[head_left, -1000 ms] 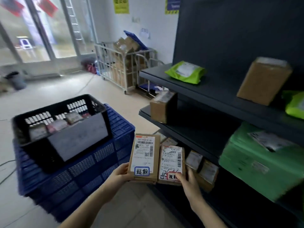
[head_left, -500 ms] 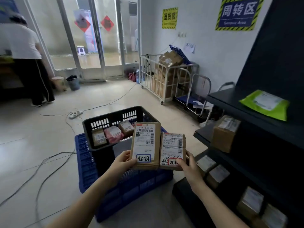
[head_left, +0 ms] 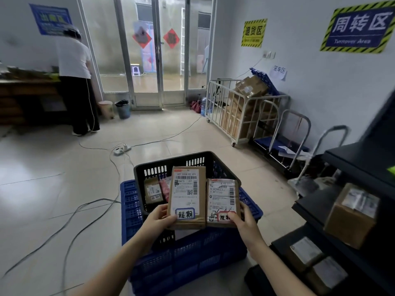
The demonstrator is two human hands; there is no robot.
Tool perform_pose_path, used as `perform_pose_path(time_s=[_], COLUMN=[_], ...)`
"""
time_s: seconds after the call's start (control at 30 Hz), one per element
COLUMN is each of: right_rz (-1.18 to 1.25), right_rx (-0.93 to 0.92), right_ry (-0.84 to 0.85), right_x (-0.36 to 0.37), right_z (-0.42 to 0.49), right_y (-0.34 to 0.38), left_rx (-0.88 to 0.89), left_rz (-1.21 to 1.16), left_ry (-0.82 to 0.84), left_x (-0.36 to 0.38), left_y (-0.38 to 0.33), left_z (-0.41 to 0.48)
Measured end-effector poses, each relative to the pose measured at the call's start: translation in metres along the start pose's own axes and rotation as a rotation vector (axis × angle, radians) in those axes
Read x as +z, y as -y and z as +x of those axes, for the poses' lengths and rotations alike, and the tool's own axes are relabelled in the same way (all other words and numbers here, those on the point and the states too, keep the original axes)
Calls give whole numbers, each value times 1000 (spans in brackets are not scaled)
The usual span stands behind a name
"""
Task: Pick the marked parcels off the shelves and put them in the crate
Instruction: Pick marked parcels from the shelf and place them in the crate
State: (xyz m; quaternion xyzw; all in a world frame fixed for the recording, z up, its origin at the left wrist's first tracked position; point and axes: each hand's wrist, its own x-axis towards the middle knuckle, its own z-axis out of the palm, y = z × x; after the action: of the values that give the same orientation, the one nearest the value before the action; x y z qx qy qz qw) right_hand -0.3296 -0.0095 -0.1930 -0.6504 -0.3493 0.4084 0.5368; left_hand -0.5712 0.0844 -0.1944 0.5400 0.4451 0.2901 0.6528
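Observation:
My left hand [head_left: 159,220] grips a tall brown parcel [head_left: 186,195] with a white label and a blue-framed sticker at its lower end. My right hand [head_left: 243,223] grips a smaller brown parcel [head_left: 222,201] with a red-framed sticker, thumb over that sticker. Both parcels are held side by side, upright, just above the near rim of the black crate [head_left: 175,162]. The crate sits on a blue crate [head_left: 188,257] and holds a brown parcel [head_left: 152,190] and a pink one [head_left: 165,189].
Dark shelves [head_left: 361,161] with brown boxes [head_left: 350,214] stand at the right. A white cage trolley [head_left: 241,112] and hand trucks [head_left: 284,133] line the wall. Cables and a power strip [head_left: 121,149] lie on the tiled floor. A person [head_left: 74,82] stands far left.
My view has swung left, away from the shelves and towards the crates. Both hands have carried the two parcels from the lower shelf to above the black crate.

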Motion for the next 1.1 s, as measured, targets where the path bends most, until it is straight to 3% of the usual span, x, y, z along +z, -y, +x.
perform_pose_path(time_s=[0.27, 0.83, 1.1], right_rz=[-15, 109, 68], right_rx=[14, 159, 209], right_ry=[93, 258, 170], right_x=[3, -26, -5], right_z=[80, 263, 312], right_y=[-1, -3, -18], left_rx=[-25, -121, -140], left_rz=[-6, -360, -358], left_ry=[-106, -263, -258], left_x=[1, 40, 15], left_y=[-4, -17, -13], left_z=[57, 196, 236])
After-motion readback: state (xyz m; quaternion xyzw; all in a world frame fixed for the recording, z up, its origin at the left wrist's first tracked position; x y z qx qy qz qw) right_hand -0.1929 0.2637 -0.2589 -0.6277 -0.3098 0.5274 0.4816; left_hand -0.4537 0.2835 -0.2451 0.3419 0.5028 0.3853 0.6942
